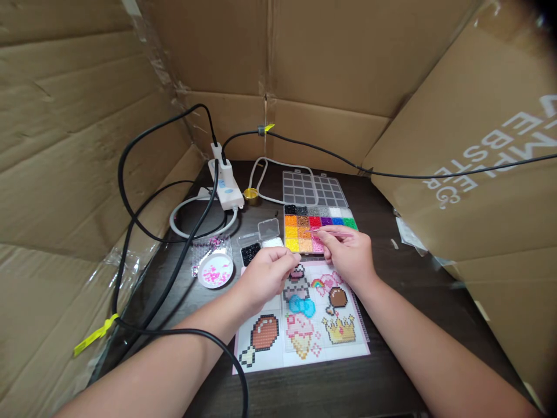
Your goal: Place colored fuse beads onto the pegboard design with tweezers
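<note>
My right hand [348, 252] is closed around slim pink tweezers [337, 234], their tips pointing left over the orange and pink cells of the bead box [285, 232]. The box holds small fuse beads sorted by colour. My left hand [272, 270] is closed in a pinch just left of it; what sits between its fingertips, if anything, I cannot make out. Beneath both hands lies a pattern sheet [304, 361] with pixel pictures, among them a drumstick, a bow, an ice cream and a crown. A clear pegboard seems to lie over its right part.
Left of my left hand stand a white dish [215, 283] of pink beads, a pegboard [198, 249] and a small box of black beads [250, 253]. A power strip [229, 194] with looping black cables [174, 299] lies behind. Cardboard walls [322, 52] surround the dark table [404, 325].
</note>
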### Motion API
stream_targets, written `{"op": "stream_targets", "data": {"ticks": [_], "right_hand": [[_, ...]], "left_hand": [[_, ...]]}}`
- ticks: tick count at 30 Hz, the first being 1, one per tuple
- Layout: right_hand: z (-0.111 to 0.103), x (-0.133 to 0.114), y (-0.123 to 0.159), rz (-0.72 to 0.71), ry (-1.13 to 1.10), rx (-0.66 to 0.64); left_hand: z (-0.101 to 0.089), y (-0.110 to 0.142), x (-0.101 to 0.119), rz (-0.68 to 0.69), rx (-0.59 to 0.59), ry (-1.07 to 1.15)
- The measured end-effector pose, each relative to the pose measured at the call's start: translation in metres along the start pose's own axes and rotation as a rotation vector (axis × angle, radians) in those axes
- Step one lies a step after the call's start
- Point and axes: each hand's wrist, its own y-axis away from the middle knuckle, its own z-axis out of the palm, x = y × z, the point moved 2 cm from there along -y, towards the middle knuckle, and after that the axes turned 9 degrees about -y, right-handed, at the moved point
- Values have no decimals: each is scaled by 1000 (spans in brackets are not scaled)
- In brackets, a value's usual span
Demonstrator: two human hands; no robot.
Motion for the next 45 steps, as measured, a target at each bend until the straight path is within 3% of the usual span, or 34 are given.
{"op": "stream_targets", "data": {"ticks": [9, 16, 24, 31, 45], "right_hand": [[-7, -7, 2, -43, -89, 31], [-44, -36, 33, -13, -274, 74], [-96, 1, 98, 103, -81, 109], [-91, 5, 114, 59, 18, 6], [-89, 4, 114, 32, 6, -65]], "left_hand": [[0, 0, 0, 2, -4, 11], [-2, 0, 1, 7, -5, 14], [0, -4, -1, 30, -4, 6], [0, -4, 0, 54, -6, 9], [2, -4, 0, 52, -16, 3]]}}
